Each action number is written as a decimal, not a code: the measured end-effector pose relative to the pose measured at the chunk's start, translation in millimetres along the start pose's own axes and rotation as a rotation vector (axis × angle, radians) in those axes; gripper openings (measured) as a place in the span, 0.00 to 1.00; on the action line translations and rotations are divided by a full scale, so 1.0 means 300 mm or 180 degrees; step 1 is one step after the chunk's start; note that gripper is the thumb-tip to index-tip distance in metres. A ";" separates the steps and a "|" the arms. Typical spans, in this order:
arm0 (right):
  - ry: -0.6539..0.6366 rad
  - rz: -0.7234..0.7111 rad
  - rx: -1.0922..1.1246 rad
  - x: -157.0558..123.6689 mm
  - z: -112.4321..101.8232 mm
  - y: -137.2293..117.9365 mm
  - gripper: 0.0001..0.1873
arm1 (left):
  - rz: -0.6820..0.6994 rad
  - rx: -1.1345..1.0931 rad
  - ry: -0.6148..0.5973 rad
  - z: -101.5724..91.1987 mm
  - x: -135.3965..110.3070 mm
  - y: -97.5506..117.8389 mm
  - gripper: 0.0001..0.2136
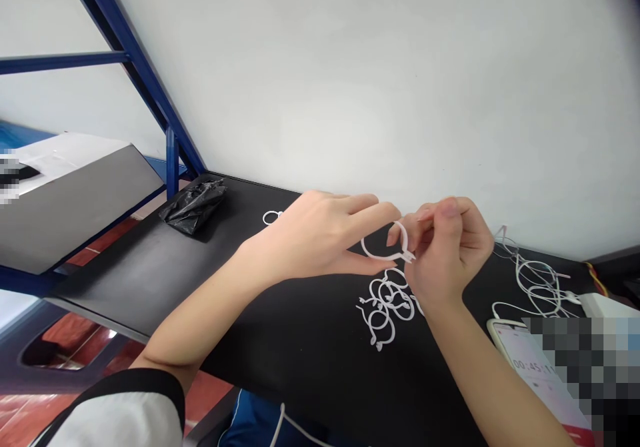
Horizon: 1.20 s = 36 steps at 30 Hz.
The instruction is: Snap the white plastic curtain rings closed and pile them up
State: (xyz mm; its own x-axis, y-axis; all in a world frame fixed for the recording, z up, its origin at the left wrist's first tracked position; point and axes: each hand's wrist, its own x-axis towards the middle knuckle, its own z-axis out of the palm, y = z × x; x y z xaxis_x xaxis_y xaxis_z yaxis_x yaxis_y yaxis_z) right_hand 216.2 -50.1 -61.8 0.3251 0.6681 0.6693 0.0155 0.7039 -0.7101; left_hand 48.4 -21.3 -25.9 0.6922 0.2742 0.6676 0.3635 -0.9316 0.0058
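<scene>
A white plastic cable tie (379, 254) is closed into a ring and held up between my two hands, above the black tabletop (150, 287). My left hand (315, 233) has its fingers and thumb on the left side of the ring. My right hand (447, 250) pinches the tie's small head (408, 255) between its fingertips. Just below the hands lies a heap of similar white loops (387, 308), partly hidden by my right hand. One more white loop (271, 218) sits behind my left hand, half covered by it.
A tangle of white ties (537, 280) lies to the right, next to a phone (530, 367) showing a timer. A crumpled black plastic bag (194, 205) lies at the far left end of the tabletop. A white wall (350, 87) and blue metal frame (135, 53) rise behind.
</scene>
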 end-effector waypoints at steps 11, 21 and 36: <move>-0.2170 0.0656 -0.0833 0.136 -0.162 -0.101 0.34 | -0.0065 0.0110 0.0151 -0.031 -0.006 -0.007 0.13; -0.2474 -0.0460 -0.1881 0.106 -0.143 -0.168 0.11 | -0.0095 0.0150 0.0217 -0.036 -0.005 -0.005 0.12; -0.2076 -0.0995 -0.1758 0.087 -0.125 -0.183 0.13 | 0.0205 0.0205 0.0194 -0.039 -0.006 -0.011 0.12</move>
State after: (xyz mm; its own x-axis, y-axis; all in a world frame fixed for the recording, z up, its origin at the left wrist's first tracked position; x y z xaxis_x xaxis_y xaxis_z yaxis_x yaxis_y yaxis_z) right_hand 259.3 -80.5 -13.5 -0.3669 0.5883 0.7206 0.5184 0.7725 -0.3668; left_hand 38.5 -21.4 -18.5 0.6770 0.1974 0.7090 0.3602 -0.9290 -0.0853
